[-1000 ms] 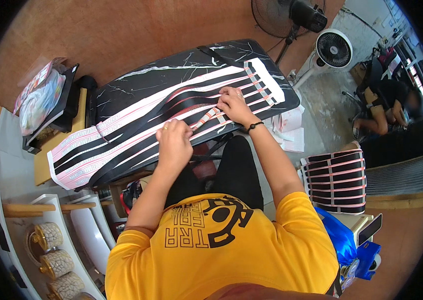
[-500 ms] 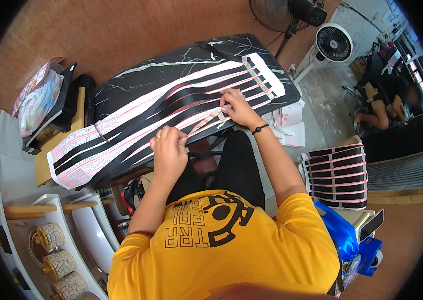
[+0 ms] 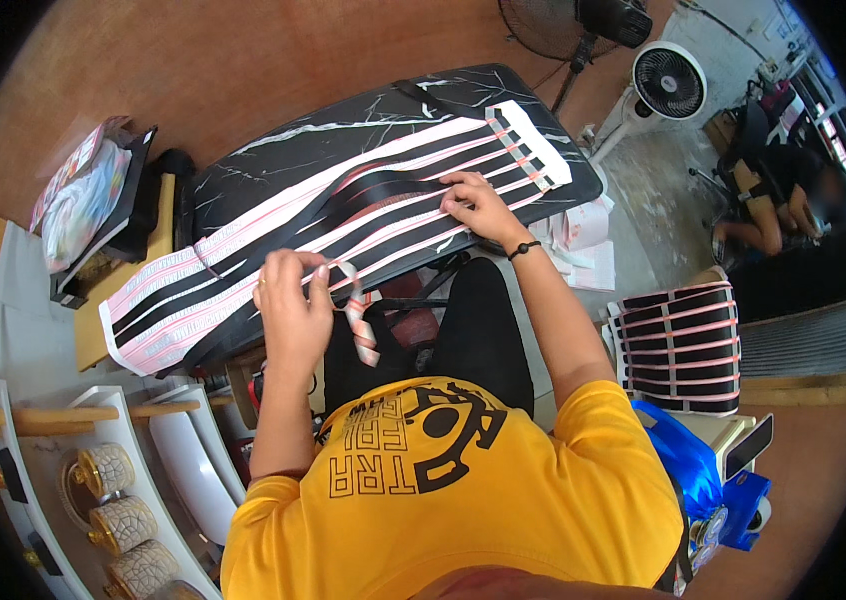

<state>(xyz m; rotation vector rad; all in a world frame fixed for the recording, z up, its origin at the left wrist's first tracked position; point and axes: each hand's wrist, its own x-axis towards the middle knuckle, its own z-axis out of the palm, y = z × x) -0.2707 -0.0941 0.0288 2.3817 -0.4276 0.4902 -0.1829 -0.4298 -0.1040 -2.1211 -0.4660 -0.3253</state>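
Note:
A long white sheet [image 3: 143, 350] with pink lines lies slantwise over a black marble-patterned table, black straps [image 3: 383, 190] running along it. Near its lower edge, my left hand [image 3: 293, 305] pinches one end of a grey-and-orange striped ribbon [image 3: 360, 325], which dangles in a curl over my lap. Toward the sheet's right part, my right hand [image 3: 481, 210] has its fingers curled at a black strap that bows up off the sheet; the fingertips are partly hidden. A striped band [image 3: 521, 152] crosses the strap ends at the far right.
Two fans, one of them white [image 3: 668, 83], stand beyond the table [image 3: 273, 150]. A chair back wrapped in black and pink strips [image 3: 678, 345] is at the right. Shelves with patterned cups [image 3: 123, 523] stand at lower left. Another person [image 3: 778, 190] sits far right.
The striped ribbon has come off the sheet's lower edge and now hangs from my left hand, which moved left and down. My right hand let go of the ribbon and stays near the black straps.

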